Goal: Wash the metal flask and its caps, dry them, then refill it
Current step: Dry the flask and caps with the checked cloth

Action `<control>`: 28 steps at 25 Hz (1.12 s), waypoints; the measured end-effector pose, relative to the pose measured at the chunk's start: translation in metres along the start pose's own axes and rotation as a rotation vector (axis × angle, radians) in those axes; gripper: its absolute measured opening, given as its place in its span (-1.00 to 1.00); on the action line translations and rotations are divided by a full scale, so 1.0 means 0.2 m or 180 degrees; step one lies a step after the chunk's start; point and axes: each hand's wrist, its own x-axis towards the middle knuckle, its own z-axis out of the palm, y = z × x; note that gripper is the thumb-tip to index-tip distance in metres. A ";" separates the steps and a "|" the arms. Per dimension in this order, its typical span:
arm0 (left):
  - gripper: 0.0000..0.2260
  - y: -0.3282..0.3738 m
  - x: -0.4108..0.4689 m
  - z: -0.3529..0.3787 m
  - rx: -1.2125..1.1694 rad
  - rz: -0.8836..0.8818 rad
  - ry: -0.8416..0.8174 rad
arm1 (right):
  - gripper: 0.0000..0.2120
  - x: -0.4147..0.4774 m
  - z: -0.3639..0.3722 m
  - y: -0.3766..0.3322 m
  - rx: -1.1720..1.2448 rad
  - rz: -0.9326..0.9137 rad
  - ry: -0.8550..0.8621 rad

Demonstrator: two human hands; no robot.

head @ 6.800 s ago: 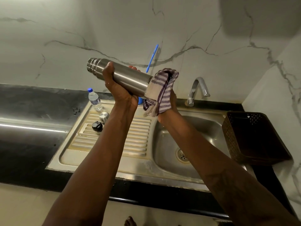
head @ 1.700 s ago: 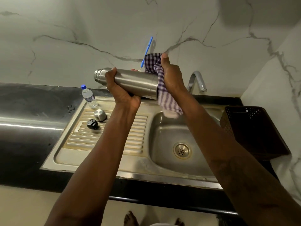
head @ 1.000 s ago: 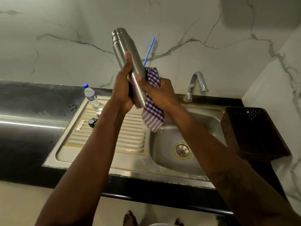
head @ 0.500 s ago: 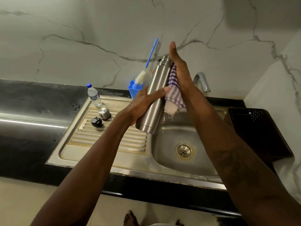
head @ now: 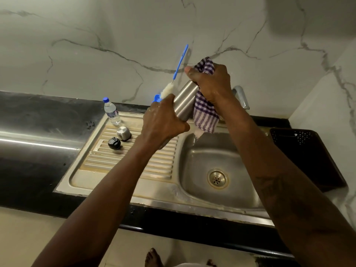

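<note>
Above the sink [head: 192, 201], where drainer meets basin, the metal flask [head: 184, 103] tilts, its long axis rising toward the wall. The left hand [head: 163, 122] wraps its lower body. The right hand [head: 212, 83] clamps a checked cloth [head: 205, 114] over its top. The steel cap [head: 123, 133] and black cap [head: 114, 143] sit on the drainer, leftward.

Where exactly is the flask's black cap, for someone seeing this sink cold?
Start at the steel sink, then move to its ribbed draining board on the left. Two small caps stand there, in front of a plastic water bottle. The black cap is the nearer one; the steel cap beside it is shiny.
</note>
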 end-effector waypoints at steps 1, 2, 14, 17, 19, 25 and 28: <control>-0.36 0.01 -0.02 0.02 0.0078 0.0043 0.0217 | -0.60 0.02 0.00 -0.02 -0.0243 0.0006 0.0083; -0.36 0.01 -0.04 0.05 0.0056 0.0021 0.0362 | -0.58 0.04 0.00 -0.04 -0.0473 -0.0031 0.0093; -0.32 -0.11 -0.04 0.15 0.0190 -0.0083 0.0810 | -0.45 0.02 -0.09 0.06 0.0600 0.1162 -0.0101; -0.31 -0.10 -0.04 0.18 0.0207 -0.0047 0.0732 | -0.38 -0.04 0.00 0.14 -0.0107 0.0338 0.0060; -0.29 -0.12 -0.04 0.19 0.0208 -0.0099 0.0698 | -0.57 -0.06 0.03 0.19 -0.0302 -0.0532 0.0302; -0.28 -0.23 -0.01 0.14 0.0276 -0.0125 0.0677 | -0.60 -0.09 -0.02 0.23 -0.0297 -0.1089 -0.0168; -0.33 -0.29 0.02 0.13 0.0404 -0.0014 0.0733 | -0.50 -0.11 -0.08 0.25 -0.0383 -0.0772 -0.1056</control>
